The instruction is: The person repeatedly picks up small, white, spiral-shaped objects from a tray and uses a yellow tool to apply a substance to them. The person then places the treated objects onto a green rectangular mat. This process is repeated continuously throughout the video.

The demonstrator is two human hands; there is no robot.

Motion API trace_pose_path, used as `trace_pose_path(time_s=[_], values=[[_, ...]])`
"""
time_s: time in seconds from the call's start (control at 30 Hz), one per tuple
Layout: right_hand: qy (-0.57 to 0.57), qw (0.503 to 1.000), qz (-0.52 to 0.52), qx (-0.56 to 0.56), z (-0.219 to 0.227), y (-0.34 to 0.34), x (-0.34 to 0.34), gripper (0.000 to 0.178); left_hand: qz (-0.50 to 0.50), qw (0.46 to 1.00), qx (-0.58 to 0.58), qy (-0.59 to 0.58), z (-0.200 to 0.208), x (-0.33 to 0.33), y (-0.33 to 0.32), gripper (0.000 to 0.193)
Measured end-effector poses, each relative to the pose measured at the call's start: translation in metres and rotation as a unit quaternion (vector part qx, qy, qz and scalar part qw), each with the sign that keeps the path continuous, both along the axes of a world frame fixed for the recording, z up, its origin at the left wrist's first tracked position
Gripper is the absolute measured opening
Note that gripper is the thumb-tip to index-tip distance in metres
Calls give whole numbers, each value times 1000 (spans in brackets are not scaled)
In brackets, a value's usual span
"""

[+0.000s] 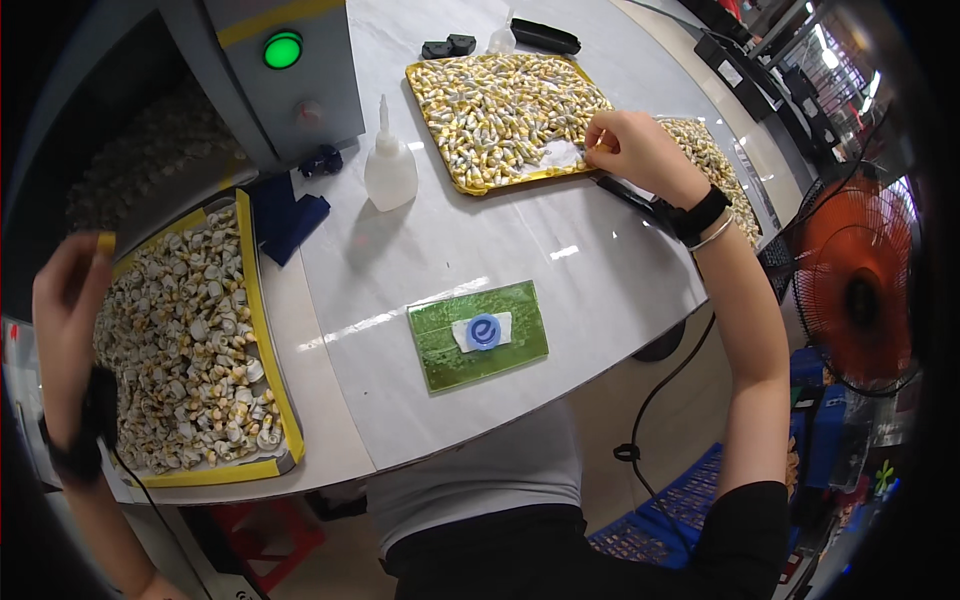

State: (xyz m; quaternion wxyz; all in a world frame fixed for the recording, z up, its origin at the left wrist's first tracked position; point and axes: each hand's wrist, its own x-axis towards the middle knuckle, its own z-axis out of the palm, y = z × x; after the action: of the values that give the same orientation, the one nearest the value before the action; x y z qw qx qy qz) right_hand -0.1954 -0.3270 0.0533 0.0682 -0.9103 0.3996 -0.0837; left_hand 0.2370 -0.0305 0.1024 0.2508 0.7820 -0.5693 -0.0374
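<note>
At the far left, my left hand is raised over the edge of a yellow-rimmed tray with its fingers bent together. A small yellow bit shows at the fingertips; whether it is held or wrapped on a finger I cannot make out. White-and-yellow shell-like pieces fill this tray. My right hand reaches to the right edge of a second yellow tray, its fingers pinched on a small yellow-and-white piece. Many slender pieces of that kind lie in the tray, beside a bare white patch.
A green plate with a round blue-and-white piece lies in front of me. A squeeze bottle stands behind it, near a grey machine with a green light. More pieces lie right of my wrist. An orange fan stands at right.
</note>
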Motion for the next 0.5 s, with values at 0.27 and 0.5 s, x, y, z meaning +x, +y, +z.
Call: trace_pose_path(time_s=[0.27, 0.5], values=[[12, 998, 51, -40, -3, 2, 15, 15, -110, 905, -27, 411, -11, -151, 79, 67], [-246, 962, 83, 91, 11, 66, 28, 9, -31, 543, -96, 833, -73, -190, 83, 65]])
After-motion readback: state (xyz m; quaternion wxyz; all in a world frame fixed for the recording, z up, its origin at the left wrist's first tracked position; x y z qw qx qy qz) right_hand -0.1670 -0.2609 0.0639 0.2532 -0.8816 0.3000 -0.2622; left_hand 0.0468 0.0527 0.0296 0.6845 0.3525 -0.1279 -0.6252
